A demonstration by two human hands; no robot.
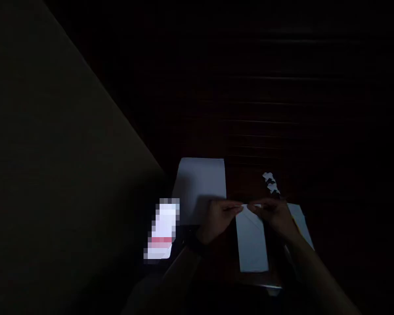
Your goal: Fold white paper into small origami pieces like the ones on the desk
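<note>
**Narrow white paper strip (252, 247), pinched at its top edge by two bare hands**

Plain greyish-olive wall (46, 157): fills left side, slants down toward centre.
Dark brown surface crossed by thin pale horizontal lines (265, 100): spans upper part, deep in shadow.
Dark reddish-brown table (219, 258): lies below, with lighter front edge near bottom.
White, nearly square paper sheet (202, 179): lies flat beyond left hand, shadowed in lower part.
Strip, as headed: lies right of sheet, over table, long side running toward front edge; shows diagonal line near top right corner. Cannot tell whether lifted or resting.
Bright white rectangle with red band, pixelated (164, 221): glows at left, beside sheet.
Left hand (216, 217): thumb and fingers closed together, pinching strip's top left corner.
Right hand (277, 214): likewise closed to a pinch, gripping top edge just beside left fingertips.
Second white paper piece (302, 223): partly hidden behind right forearm.
Small white folded-looking pieces in a row (272, 186): lie beyond right hand; details too dark to tell.
Dark wristband (196, 246): encircles left wrist.
</note>
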